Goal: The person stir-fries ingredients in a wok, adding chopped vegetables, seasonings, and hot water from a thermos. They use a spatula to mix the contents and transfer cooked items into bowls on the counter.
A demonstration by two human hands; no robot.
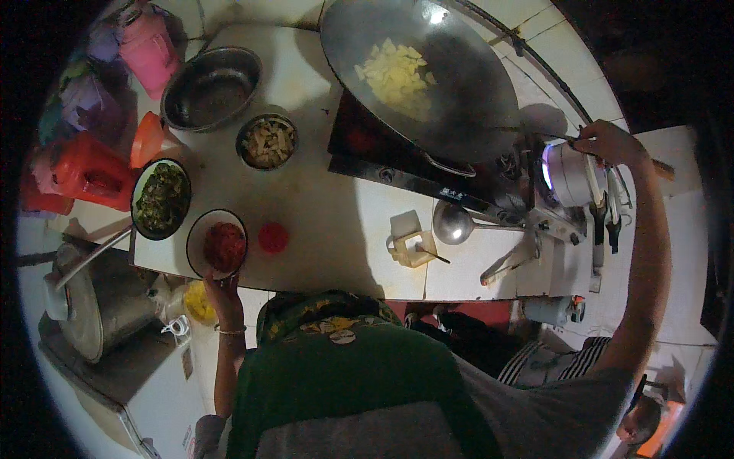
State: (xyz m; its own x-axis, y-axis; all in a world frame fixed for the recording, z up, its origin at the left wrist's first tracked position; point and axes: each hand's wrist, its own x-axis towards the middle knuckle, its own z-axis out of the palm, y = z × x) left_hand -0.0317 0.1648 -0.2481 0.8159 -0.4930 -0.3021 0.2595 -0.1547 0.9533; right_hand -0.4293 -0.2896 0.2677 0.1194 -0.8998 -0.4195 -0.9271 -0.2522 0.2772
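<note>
My left hand (225, 295) grips the near rim of a white bowl with a dark edge (198, 244). Raw-looking red minced or chopped meat (224, 246) lies in that bowl. At the far right my right hand (613, 142) is closed around a long-handled cooking utensil (553, 135), whose thin shaft reaches over the wok's right side; its working end is hard to make out. Pale yellow slices (395, 74) lie in the big wok (470, 86), which stands on a black gas stove (413, 179).
Nearby stand a bowl of chopped greens (162, 198), a bowl of pale strips (268, 142) and a dark basin (212, 92). A ladle (453, 222) and a seasoning box (414, 250) lie before the stove. Blue flame (547, 166) burns by a metal pot (576, 175). Another person (545, 361) is lower right.
</note>
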